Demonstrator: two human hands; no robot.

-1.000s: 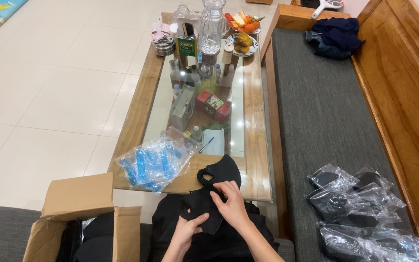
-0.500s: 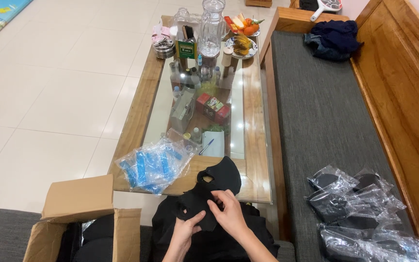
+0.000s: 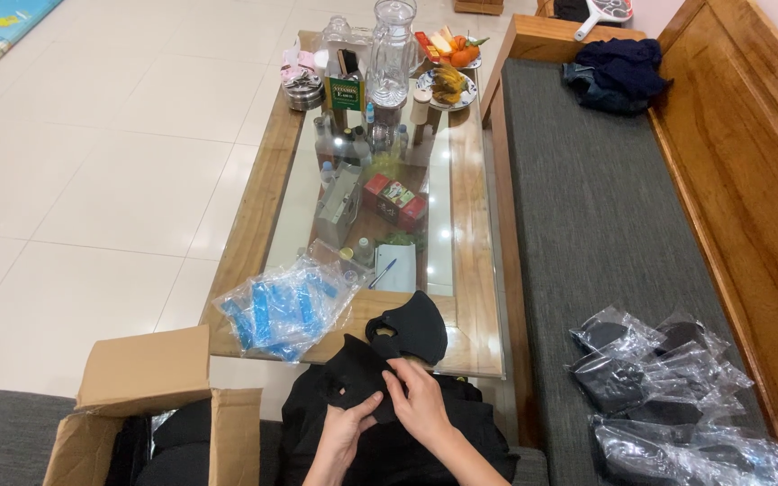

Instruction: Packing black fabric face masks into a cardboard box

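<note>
**Black cloth masks, lap stack, both hands engaged**

Item: black cloth mask (image 3: 353, 389), lying on the person's lap at the bottom of the head view, on top of a heap of dark cloth (image 3: 407, 445). A second black mask (image 3: 410, 326) lies just beyond it, overlapping the near edge of the coffee table (image 3: 243, 243).

Left hand (image 3: 342, 434): fingers bent, thumb on top of the mask's lower edge, pinching the cloth lightly.

Right hand (image 3: 420, 400): fingers curled down onto the mask's right side, tips pressing and gripping the fabric; how tight the grip is cannot be told.

Handling, as judged: soft, thin and very light; limp, so it folds and sags where unsupported. Not fragile, not slippery. Best taken by an edge or by the ear opening at either end, one hand to each side to keep it flat.

Nearby: bundle of clear bags with blue contents (image 3: 285, 306) on the table's near left corner; open cardboard box (image 3: 150, 405) left of the lap; pile of bagged dark masks (image 3: 668, 396) on the grey bench cushion (image 3: 605, 216) to the right; glass jug (image 3: 393, 54) and fruit plate (image 3: 447, 85) at the table's far end.
</note>
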